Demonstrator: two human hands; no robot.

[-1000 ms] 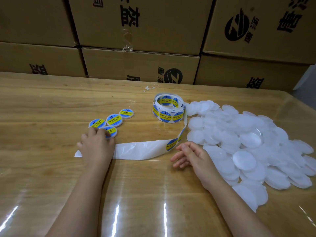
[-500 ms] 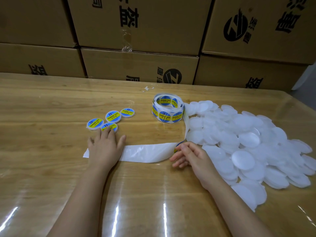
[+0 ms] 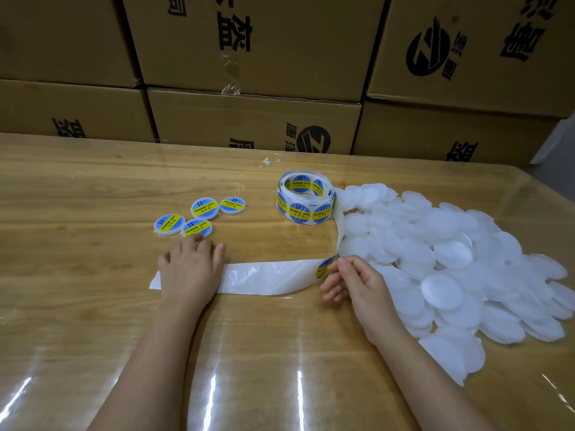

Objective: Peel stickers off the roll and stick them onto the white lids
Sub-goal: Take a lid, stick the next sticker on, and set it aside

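Pressure from our left grip (image 3: 189,269), laid flat with straight fingers, kept the bare backing strip (image 3: 267,276) pinned to the desk (image 3: 93,321). We judged this was to keep the liner taut while a label came away. Our right grip (image 3: 354,284) sat at the strip's bend, fingers curled toward the next sticker (image 3: 323,269) and touching its edge. Whether it was already pinched we could not tell, since the fingers covered most of it. The roll (image 3: 306,197) sat farther back, its tail running down to that bend, right beside the heap of white lids (image 3: 451,259), which lay close to the right side, likely for easy reach. Four labelled lids (image 3: 199,217) lay grouped just past the left fingertips, well apart from the blanks, probably to keep finished work separate. The palm hid part of the strip, the overlapping blanks defied counting, and the print on the cartons (image 3: 255,42) behind was cut off.
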